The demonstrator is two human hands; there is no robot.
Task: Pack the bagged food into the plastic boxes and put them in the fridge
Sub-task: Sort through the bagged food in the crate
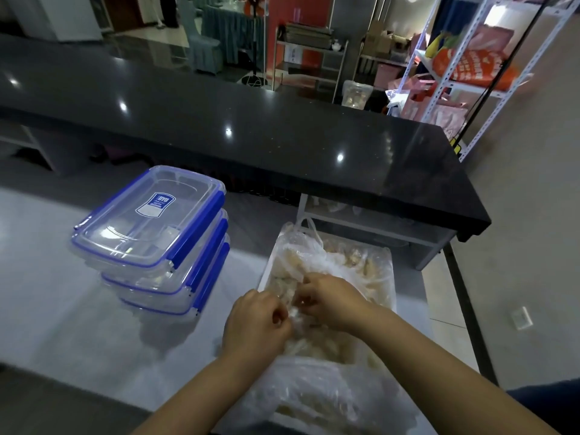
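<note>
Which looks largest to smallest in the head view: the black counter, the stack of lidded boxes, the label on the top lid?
1. black counter
2. stack of lidded boxes
3. label on the top lid

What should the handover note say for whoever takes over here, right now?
Left hand and right hand: both pinch the food bag, apparently working it open.
The bag lies in an open tray; three lidded plastic boxes are stacked to the left on the table.
Done: no packing evident.
Left: open bag, fill boxes, move them to the fridge.
</note>
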